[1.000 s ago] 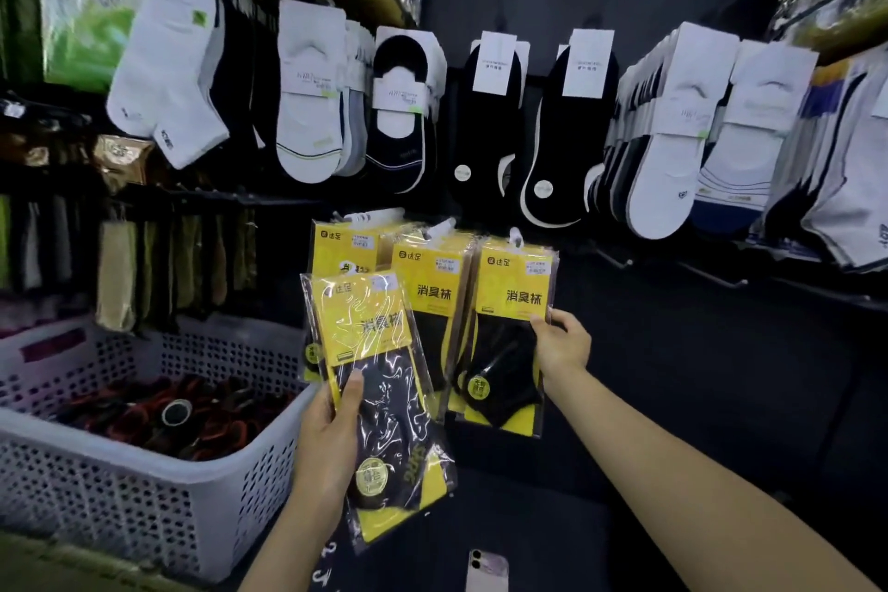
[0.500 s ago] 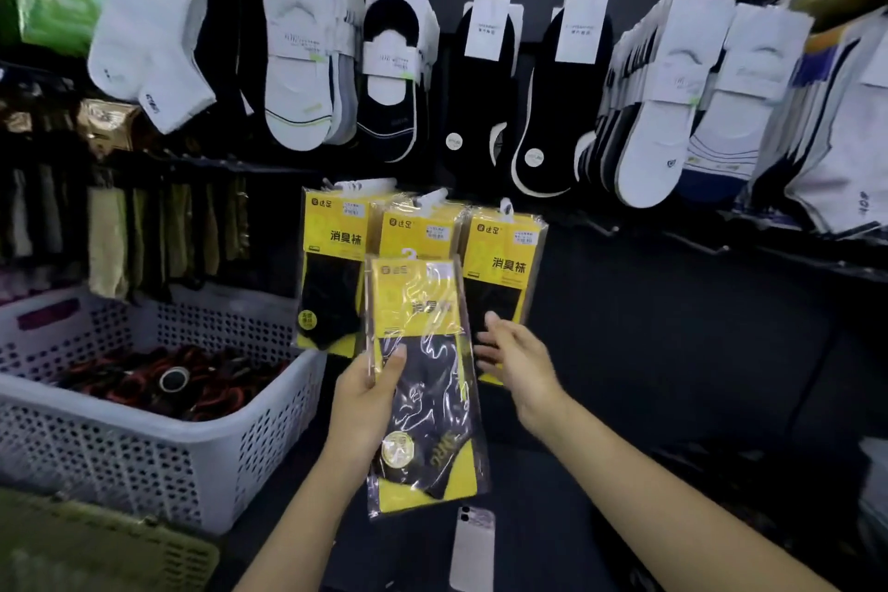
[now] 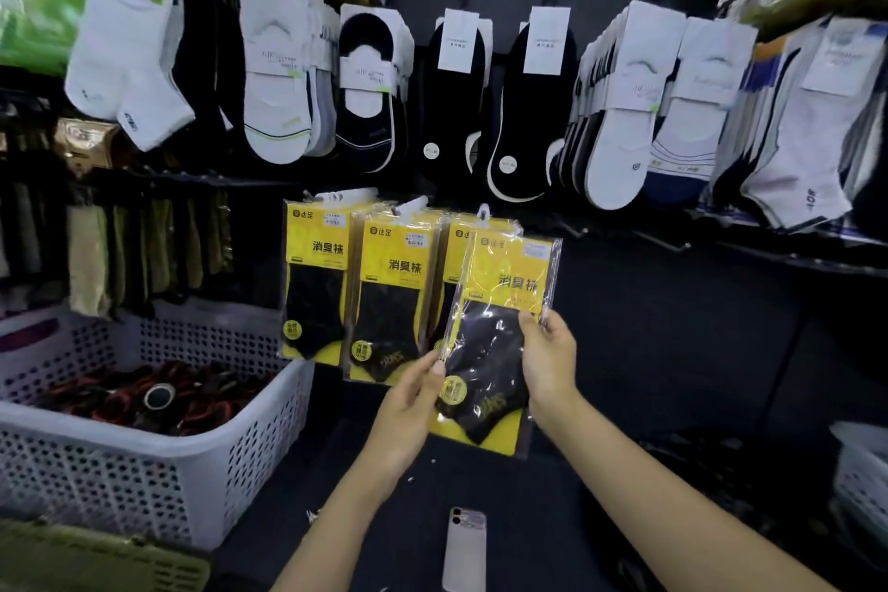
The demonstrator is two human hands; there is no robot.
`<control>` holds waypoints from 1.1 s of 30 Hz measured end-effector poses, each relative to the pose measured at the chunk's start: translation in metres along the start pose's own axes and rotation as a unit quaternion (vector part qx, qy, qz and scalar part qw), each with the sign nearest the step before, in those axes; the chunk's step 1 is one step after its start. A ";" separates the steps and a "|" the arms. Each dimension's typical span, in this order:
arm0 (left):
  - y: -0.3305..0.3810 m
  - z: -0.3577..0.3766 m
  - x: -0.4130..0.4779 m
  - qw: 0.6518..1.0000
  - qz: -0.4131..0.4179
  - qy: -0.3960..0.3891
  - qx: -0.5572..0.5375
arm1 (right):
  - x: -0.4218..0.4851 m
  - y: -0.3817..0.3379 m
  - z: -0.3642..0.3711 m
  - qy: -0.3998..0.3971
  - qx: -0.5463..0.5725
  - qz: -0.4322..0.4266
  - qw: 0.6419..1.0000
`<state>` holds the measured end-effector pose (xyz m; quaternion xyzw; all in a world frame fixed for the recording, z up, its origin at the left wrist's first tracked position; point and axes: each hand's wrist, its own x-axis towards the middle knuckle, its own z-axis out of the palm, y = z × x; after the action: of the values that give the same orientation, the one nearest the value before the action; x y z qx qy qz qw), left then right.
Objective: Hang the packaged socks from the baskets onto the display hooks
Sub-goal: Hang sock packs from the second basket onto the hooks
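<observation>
Across the far wall, rows of carded white and black socks (image 3: 274, 77) on hangers. At near left, a white perforated basket (image 3: 202, 447) with dark, red-banded bundles (image 3: 144, 394) inside; nearer still, the corner of a green crate (image 3: 96, 558). At the right edge, part of another white basket (image 3: 862, 476). In the middle, below the carded rows, three stacks of yellow-and-black packaged socks (image 3: 394, 293) side by side on display hooks (image 3: 483, 212), white hook tips showing above them. In front of the rightmost stack and overlapping it, a single sock pack (image 3: 499, 351), tilted slightly right, its top just below and right of that stack's hook tip. Pinched at its lower left edge by the left hand (image 3: 408, 409), thumb on the front, fingers curled behind. Gripped at its right edge by the right hand (image 3: 548, 361), fingertips folded onto the wrapper. Near, low between the forearms, a phone (image 3: 463, 548) lying back up.
</observation>
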<state>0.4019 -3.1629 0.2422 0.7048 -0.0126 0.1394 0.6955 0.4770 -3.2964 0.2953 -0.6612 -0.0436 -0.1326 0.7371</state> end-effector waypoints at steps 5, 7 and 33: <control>-0.002 0.007 0.009 1.000 0.000 0.016 -0.018 | 0.023 -0.007 0.010 -0.042 -0.048 -0.027 0.998; -0.005 0.008 0.014 0.999 -0.001 0.028 -0.021 | 0.031 -0.006 0.016 -0.053 -0.057 -0.024 0.997; -0.127 0.002 -0.071 0.958 -0.114 -0.134 0.227 | -0.087 0.116 -0.126 -0.201 -0.200 0.220 0.933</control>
<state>0.3605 -3.1733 0.1030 0.8532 0.0072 -0.0374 0.5201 0.4084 -3.3981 0.1476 -0.8009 -0.0167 0.1631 0.5760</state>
